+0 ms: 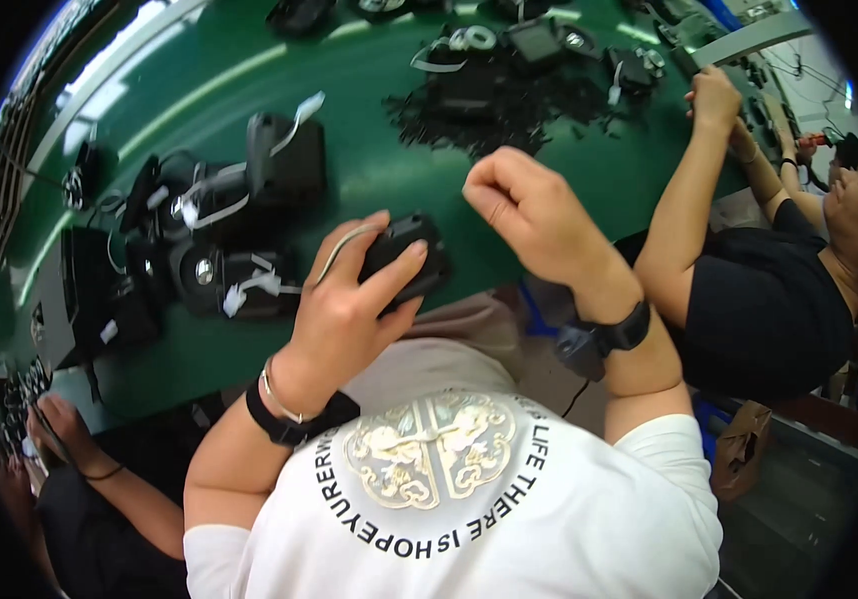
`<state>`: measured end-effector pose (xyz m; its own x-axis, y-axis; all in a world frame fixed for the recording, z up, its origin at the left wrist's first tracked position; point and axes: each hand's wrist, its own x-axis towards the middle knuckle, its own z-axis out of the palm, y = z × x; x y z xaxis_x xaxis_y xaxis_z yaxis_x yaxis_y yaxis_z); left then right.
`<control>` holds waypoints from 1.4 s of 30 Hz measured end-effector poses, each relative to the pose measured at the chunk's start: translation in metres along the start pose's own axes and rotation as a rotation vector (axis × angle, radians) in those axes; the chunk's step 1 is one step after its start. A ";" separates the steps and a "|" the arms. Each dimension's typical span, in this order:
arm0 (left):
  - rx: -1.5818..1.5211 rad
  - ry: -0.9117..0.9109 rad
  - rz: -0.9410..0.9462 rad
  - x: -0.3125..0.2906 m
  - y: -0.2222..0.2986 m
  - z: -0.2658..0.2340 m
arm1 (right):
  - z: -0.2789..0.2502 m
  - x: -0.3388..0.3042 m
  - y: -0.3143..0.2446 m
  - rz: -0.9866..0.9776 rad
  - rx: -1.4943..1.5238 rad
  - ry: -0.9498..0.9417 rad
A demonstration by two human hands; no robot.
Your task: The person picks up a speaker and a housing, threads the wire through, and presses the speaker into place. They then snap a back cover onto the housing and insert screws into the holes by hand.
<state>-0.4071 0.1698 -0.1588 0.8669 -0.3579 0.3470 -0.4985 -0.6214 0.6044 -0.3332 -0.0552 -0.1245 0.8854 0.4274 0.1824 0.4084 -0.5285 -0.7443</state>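
My left hand (pixel 347 290) is wrapped over a black plastic housing (pixel 432 262) at the table's near edge, fingers spread across its top. A pale cable (pixel 341 246) runs along the back of that hand by the fingers. To the right and a little farther off, my right hand (pixel 539 215) is raised with its fingers curled together. Whatever it may hold is hidden in the curl. Just beyond it lies a loose heap of small black pieces (pixel 509 112) on the green tabletop (pixel 374 160).
Several black units with white cables, among them a boxy one (pixel 294 165), crowd the table on my left. More black parts (pixel 539 40) sit beyond the heap. A person in black (pixel 774 309) works close on my right; another person's hand (pixel 67 434) shows at lower left.
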 end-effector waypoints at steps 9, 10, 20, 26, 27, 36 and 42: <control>0.005 0.048 0.052 0.007 -0.007 0.002 | 0.010 0.026 -0.017 -0.161 -0.241 -0.231; 0.006 0.049 0.059 0.007 -0.008 0.001 | 0.013 0.026 -0.016 -0.172 -0.291 -0.225; -0.008 0.042 0.056 0.003 -0.003 -0.001 | 0.008 0.025 -0.007 -0.063 -0.200 -0.218; -0.002 0.029 0.047 0.009 -0.004 -0.002 | -0.006 0.003 0.037 0.078 -0.178 0.175; -0.004 0.028 0.053 0.010 -0.004 -0.002 | -0.005 0.001 0.040 0.027 -0.242 0.203; 0.003 0.028 0.059 0.012 0.004 -0.003 | 0.024 0.026 0.042 -0.030 -0.518 0.252; 0.021 -0.002 0.068 0.009 0.008 -0.006 | 0.031 0.026 0.046 -0.023 -0.590 0.173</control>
<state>-0.4038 0.1655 -0.1466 0.8309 -0.4014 0.3855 -0.5564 -0.6100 0.5642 -0.2981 -0.0455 -0.1733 0.8780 0.3444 0.3324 0.4377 -0.8586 -0.2668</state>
